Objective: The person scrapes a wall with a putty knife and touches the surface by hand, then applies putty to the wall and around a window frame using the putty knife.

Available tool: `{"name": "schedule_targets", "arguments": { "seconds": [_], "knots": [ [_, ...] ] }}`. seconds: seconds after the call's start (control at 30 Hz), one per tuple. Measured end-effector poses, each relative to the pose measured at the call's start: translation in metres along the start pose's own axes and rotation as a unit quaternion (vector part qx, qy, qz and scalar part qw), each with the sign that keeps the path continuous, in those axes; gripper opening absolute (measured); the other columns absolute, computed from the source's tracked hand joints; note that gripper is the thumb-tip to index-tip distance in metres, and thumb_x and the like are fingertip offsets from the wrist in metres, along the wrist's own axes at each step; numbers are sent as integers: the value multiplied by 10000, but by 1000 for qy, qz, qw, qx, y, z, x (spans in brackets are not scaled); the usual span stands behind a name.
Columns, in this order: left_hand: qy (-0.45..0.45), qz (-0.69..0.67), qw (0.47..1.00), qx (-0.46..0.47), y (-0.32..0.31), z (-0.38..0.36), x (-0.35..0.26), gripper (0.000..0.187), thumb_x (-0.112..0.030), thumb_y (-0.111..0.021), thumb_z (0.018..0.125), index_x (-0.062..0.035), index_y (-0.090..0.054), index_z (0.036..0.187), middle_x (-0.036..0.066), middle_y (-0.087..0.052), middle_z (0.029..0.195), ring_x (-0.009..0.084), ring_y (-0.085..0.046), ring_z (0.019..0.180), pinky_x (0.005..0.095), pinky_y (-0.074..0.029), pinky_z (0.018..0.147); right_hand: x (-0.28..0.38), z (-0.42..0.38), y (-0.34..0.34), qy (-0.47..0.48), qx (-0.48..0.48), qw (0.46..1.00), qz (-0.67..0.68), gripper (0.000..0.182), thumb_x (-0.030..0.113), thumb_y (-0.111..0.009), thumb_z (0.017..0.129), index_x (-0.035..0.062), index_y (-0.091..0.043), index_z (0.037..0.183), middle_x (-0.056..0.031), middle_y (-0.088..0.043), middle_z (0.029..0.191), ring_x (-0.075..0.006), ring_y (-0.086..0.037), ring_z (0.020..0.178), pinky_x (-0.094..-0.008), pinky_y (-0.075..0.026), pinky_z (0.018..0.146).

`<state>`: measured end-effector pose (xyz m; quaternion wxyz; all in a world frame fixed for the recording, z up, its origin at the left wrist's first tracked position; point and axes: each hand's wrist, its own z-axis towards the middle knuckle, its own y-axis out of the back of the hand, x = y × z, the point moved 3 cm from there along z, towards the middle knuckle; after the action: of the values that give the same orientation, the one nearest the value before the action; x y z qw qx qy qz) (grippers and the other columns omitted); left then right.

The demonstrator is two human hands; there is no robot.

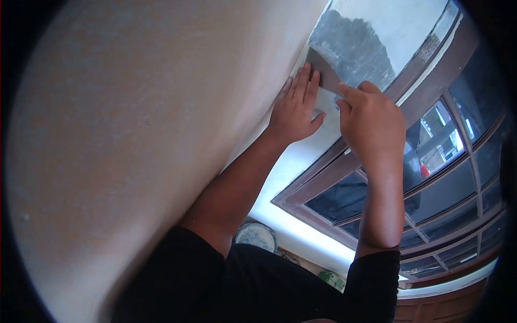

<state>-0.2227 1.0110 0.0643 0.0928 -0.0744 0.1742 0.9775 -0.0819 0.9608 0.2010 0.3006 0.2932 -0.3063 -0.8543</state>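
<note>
We see both hands raised against a narrow strip of wall beside a window, with the view tilted so the wall runs diagonally. The left hand (296,107) lies flat and open, fingers together and pressed on the blade of a wide scraper (322,69), whose dark metal face sits against the wall. The right hand (371,121) is curled closed around the lower part of that tool, gripping what seems to be its handle, though the handle itself is hidden behind the knuckles. Above the blade we see a grey patch of wet filler (353,51) spread on the white wall strip (398,21), its upper edge ragged. To the left, a broad cream wall face (134,140) meets the strip at a sharp corner edge just beside the left hand, so there is little room on that side. To the right, the brown wooden window frame (344,167) runs close along the strip, touching the right hand's edge; the strip between corner and frame is barely wider than the two hands. Below, well apart, a round bucket (257,236) sits on the floor. We can read no writing or labels anywhere.
</note>
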Motion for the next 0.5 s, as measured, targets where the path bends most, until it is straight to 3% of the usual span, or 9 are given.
{"name": "schedule_targets", "arguments": {
  "seconds": [0.1, 0.33, 0.4, 0.5],
  "knots": [
    [14, -39, 998, -44, -1, -1, 0, 961, -305, -750, 797, 50, -233, 1525, 319, -190, 1590, 461, -283, 1460, 541, -293, 1173, 0, -2, -6, 3, -13, 1000, 24, 242, 159, -705, 858, 136, -761, 1092, -100, -667, 879, -315, -687, 779, -420, -547, 708],
    [16, -45, 997, -55, -5, 2, 2, 964, -318, -761, 785, 49, -252, 1516, 329, -216, 1575, 487, -307, 1437, 542, -313, 1160, 3, -7, -9, 0, -30, 999, 28, 244, 152, -672, 881, 101, -750, 1106, -107, -669, 888, -313, -703, 745, -399, -572, 667],
    [1, -81, 991, -106, -3, 5, 2, 942, -317, -762, 787, 38, -278, 1513, 332, -247, 1558, 501, -357, 1399, 542, -342, 1140, 4, -7, -7, -1, -31, 999, 41, 249, 145, -676, 875, 95, -756, 1106, -109, -669, 871, -311, -700, 739, -387, -567, 648],
    [26, -68, 995, -72, 3, 6, -1, 931, -320, -739, 813, 67, -255, 1508, 344, -265, 1543, 501, -362, 1394, 513, -354, 1135, 11, -14, -10, -1, -22, 999, 30, 258, 143, -679, 873, 96, -755, 1115, -111, -663, 852, -307, -697, 731, -385, -561, 645]
  ]
}}
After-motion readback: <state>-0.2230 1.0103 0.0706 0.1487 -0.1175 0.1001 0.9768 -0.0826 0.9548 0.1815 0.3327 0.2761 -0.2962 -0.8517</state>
